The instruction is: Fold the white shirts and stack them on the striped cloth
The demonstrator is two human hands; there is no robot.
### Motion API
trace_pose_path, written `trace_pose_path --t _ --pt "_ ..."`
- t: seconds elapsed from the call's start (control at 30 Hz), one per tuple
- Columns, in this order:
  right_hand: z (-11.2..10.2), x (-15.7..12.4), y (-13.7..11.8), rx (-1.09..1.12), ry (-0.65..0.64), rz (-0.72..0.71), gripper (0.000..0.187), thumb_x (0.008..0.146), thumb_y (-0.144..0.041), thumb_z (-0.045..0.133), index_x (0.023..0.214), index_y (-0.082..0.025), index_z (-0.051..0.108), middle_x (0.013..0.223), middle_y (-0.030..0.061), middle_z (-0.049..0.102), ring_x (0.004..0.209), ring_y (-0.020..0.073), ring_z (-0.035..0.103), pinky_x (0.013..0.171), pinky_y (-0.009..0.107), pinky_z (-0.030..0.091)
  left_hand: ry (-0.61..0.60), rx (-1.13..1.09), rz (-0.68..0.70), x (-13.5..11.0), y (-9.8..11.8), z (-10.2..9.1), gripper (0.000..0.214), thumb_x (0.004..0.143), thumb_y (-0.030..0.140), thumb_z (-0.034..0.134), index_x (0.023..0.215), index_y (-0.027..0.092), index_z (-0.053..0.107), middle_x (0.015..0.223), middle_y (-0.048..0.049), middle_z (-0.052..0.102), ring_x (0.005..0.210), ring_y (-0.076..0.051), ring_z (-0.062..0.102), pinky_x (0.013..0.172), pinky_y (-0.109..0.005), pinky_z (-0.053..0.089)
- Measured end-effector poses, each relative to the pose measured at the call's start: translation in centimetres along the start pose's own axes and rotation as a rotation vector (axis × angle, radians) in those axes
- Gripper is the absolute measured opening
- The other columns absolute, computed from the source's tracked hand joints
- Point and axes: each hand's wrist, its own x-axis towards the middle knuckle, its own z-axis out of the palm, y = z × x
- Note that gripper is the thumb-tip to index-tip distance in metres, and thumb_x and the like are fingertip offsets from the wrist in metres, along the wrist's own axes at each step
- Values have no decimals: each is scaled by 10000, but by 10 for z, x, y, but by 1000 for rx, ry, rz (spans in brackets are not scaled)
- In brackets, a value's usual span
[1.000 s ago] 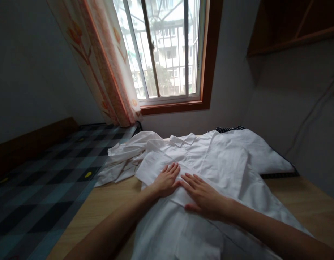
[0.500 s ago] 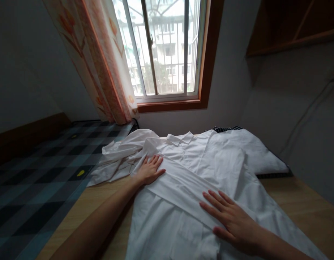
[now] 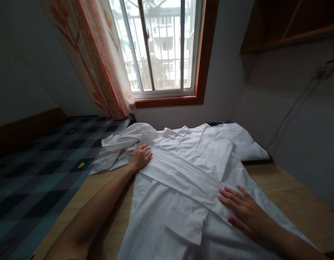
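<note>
A white collared shirt (image 3: 167,184) lies spread over a wooden board, its collar (image 3: 176,132) towards the window. One long sleeve (image 3: 183,169) runs diagonally across the body. My left hand (image 3: 140,157) rests on the sleeve's upper left end, fingers laid over the cloth. My right hand (image 3: 245,207) presses flat near the sleeve's lower right end, fingers spread. A buttoned cuff (image 3: 187,224) lies in front, between my arms. The other sleeve (image 3: 115,144) is bunched and crumpled at the far left.
A checked mattress (image 3: 47,187) lies along the left. A white pillow-like cloth (image 3: 249,142) with dark striped edging sits behind the shirt on the right. The wooden board (image 3: 291,191) shows on both sides. A curtain (image 3: 99,65), window (image 3: 161,47) and wall shelf (image 3: 288,32) stand beyond.
My right hand has slid right and down along the sleeve. My left hand has shifted a little left, to the shirt's edge. The cuff with its button now shows more fully.
</note>
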Motion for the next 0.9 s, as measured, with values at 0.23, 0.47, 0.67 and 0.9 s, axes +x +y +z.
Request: trace_pose_path --t 0.23,0.47,0.67,0.9 --pt "-19 88 -107 181 -40 -359 538 915 -508 535 1349 -193 494 1439 131 486 1332 271 426 1110 452 319 91 -310 -480 -15 -13 -17 377 778 335 664 1087 122 627 1072 -128 676 993 -269 631 881 -348 474" --pt "12 168 -197 148 -39 -864 552 957 -505 463 1426 -229 364 1509 63 406 1402 234 303 1138 483 247 63 -833 -598 -12 -22 -24 476 677 298 747 1082 102 591 1013 -109 668 861 -217 655 698 -276 510" --pt "37 191 -215 121 -15 -955 540 919 -554 494 1326 -200 458 1368 66 534 1257 236 455 1045 460 342 -64 -1035 -626 -3 -27 -29 491 646 301 768 1071 111 612 945 -94 681 800 -211 656 608 -246 512" --pt "29 214 -230 98 -389 -983 343 910 -460 532 1184 -255 551 1086 4 685 988 200 627 793 361 445 -190 -1271 -585 9 -22 -39 830 609 169 728 1386 194 436 1097 -105 670 741 -186 659 605 -257 533"
